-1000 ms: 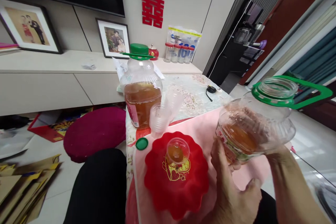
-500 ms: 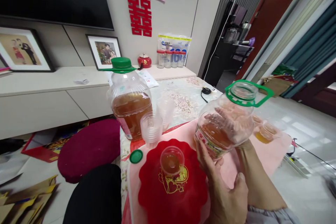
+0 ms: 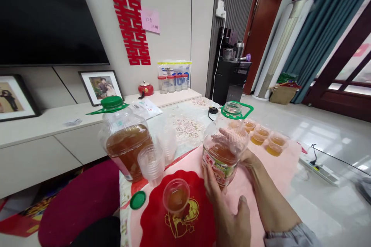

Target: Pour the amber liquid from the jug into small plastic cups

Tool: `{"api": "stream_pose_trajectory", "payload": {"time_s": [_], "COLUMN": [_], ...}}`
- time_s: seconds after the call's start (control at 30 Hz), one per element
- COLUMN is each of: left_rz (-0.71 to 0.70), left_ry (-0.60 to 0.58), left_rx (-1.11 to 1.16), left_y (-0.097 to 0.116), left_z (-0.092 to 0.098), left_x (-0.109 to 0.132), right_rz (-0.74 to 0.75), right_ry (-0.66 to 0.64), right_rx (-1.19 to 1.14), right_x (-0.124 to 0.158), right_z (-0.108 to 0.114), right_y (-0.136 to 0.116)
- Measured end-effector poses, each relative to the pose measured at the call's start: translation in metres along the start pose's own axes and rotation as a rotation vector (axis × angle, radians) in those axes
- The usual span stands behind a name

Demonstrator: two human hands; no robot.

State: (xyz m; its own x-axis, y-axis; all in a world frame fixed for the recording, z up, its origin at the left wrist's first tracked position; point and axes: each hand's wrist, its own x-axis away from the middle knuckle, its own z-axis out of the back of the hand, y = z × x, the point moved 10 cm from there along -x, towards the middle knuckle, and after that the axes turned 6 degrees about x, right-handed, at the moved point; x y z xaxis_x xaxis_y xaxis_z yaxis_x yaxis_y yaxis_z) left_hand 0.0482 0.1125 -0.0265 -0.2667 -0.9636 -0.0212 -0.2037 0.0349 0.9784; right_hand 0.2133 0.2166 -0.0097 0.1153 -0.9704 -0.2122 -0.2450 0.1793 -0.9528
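Observation:
A clear plastic jug point(image 3: 223, 158) with a green handle ring, its mouth uncapped, holds amber liquid in its lower part. My left hand point(image 3: 224, 206) rests its fingers along the label side, thumb held away. Behind the jug, my right hand point(image 3: 246, 158) wraps round the far side, its fingers showing through the clear wall. The jug looks nearly upright over the pink cloth; whether its base touches is unclear. To the left, a plastic cup point(image 3: 176, 197) with amber liquid sits on a red scalloped tray point(image 3: 153, 220). A green cap point(image 3: 138, 200) lies beside the tray.
A second jug point(image 3: 127, 146), green-capped and fuller, stands at the left behind stacked clear cups point(image 3: 151, 162). Several filled cups point(image 3: 261, 136) line the cloth's right side. A black tape measure point(image 3: 213, 110) lies farther back. A maroon stool point(image 3: 75, 204) is at lower left.
The jug in my hands has come from a tilt to nearly upright and sits lower, nearer the cloth. The view has swung right, showing more filled cups.

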Motion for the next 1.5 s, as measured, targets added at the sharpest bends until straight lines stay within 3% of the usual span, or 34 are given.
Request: {"api": "stream_pose_trajectory", "payload": {"time_s": [0.27,0.37,0.53,0.63,0.77,0.9,1.03,1.1,1.2,1.37,1.5], "left_rz": [0.031,-0.061,-0.26,-0.241,-0.09,-0.024,0.041,0.064,0.068,0.048,0.048], "left_ry": [0.118,0.134,0.266,0.352,0.37,0.304,0.203,0.192,0.21,0.223,0.197], "left_rx": [-0.005,0.015,-0.144,-0.331,-0.527,-0.454,-0.376,-0.328,-0.252,-0.181,-0.092], "left_y": [-0.005,0.01,0.071,0.098,0.096,0.074,0.054,0.048,0.045,0.045,0.054], "left_z": [0.009,0.021,0.08,0.123,0.161,0.165,0.156,0.153,0.152,0.152,0.148], "left_x": [0.021,0.03,0.042,0.038,0.02,0.004,-0.004,-0.006,-0.008,-0.01,-0.004], "right_rz": [0.091,0.089,0.105,0.155,0.266,0.425,0.544,0.572,0.544,0.324,0.22], "right_ry": [0.051,0.093,0.255,0.432,0.669,0.811,0.844,0.818,0.648,0.197,0.019], "right_rx": [-0.016,0.021,0.048,0.025,-0.022,-0.061,-0.016,0.094,0.291,0.709,0.849], "right_x": [0.013,0.021,0.039,0.051,0.069,0.088,0.104,0.111,0.11,0.084,0.063], "right_z": [-0.007,-0.006,0.015,0.039,0.069,0.075,0.042,0.01,-0.048,-0.137,-0.173], "right_y": [-0.017,-0.024,-0.036,-0.046,-0.064,-0.097,-0.141,-0.161,-0.174,-0.142,-0.111]}}
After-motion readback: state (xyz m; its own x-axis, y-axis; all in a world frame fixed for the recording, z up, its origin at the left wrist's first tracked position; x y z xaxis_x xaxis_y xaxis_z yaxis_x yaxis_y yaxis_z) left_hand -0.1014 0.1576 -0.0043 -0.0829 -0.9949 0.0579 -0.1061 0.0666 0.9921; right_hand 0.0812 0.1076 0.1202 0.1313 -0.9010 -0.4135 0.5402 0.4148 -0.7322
